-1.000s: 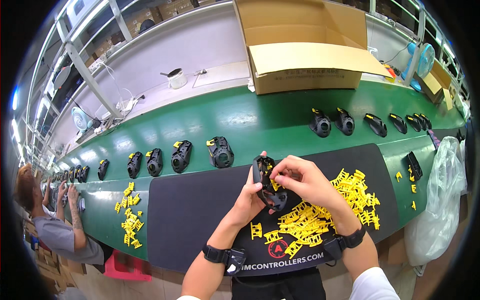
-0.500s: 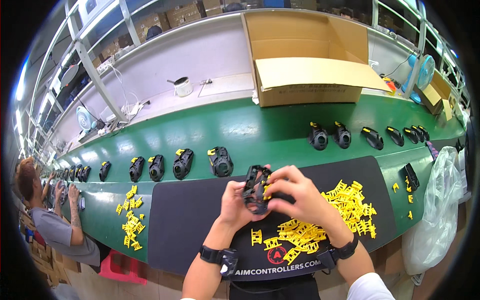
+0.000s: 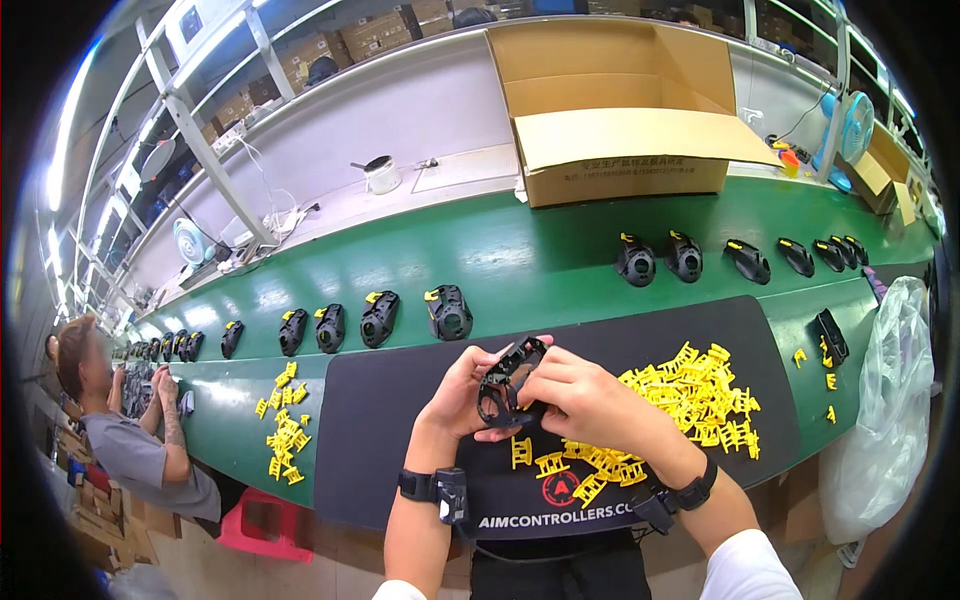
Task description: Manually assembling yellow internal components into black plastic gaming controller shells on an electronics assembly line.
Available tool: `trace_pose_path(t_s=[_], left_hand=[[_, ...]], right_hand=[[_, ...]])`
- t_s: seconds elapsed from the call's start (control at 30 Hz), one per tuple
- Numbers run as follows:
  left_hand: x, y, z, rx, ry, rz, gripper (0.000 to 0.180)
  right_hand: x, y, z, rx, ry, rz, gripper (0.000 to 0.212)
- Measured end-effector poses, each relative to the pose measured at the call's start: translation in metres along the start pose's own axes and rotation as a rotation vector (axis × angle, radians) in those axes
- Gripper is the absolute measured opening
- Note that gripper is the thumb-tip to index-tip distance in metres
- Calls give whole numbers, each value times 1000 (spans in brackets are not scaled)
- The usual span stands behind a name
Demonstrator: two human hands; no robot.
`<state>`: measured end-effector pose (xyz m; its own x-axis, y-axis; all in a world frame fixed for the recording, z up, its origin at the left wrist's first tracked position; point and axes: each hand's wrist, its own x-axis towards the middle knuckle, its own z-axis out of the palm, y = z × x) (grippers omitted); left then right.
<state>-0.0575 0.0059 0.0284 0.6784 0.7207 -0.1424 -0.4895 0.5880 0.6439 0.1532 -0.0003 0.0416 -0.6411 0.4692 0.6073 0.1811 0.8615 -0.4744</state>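
Wrist straps [image 3: 445,495]: 2 pcs, blk, w/ modules, over near part of mat [image 3: 390,440].
L hand [image 3: 455,395]: over mat ctr.; fingers clamped on held shell [image 3: 500,390], thumb on far side.
R hand [image 3: 585,400]: over mat, R of ctr.; fingers bent in at shell's R side; tips hidden, can't tell if pinching anything.
Held shell: 1 pc, blk, open frame, tilted, above mat ctr., betw. both hands.
Yellow pile [image 3: 690,395]: many pcs, small ladder-like frames, on mat's R half.
Loose yellow pcs [image 3: 287,435]: small grp., just L of mat, on green worktop [image 3: 540,260].
Blk part [image 3: 830,338]: 1 pc, R of mat, few yellow bits near.
Clear bag [image 3: 880,420]: plastic, crumpled, R of mat.
L row shells [image 3: 449,312]: blk, yellow tabs, beyond mat's L half.
R row shells [image 3: 635,260]: same type, beyond mat's R half.
Co-worker [image 3: 140,450]: grey top, well L of mat.
Carton [image 3: 620,165]: brown, open, well beyond mat.
Pot [image 3: 382,174]: wht, on ledge far beyond mat.
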Motion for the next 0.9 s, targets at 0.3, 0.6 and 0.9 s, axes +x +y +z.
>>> trace_pose_path(t_s=[0.3,0.6,0.9], left_hand=[[-40,30,67,1277,873,383,74],[83,66,-29,1906,965,-89,83],[194,18,42,2242,800,-48,100]], right_hand=[[-16,-1,15,29,-355,82,27],[-7,23,-14,164,-160,392,16],[-39,88,-70,560,903,735,18]])
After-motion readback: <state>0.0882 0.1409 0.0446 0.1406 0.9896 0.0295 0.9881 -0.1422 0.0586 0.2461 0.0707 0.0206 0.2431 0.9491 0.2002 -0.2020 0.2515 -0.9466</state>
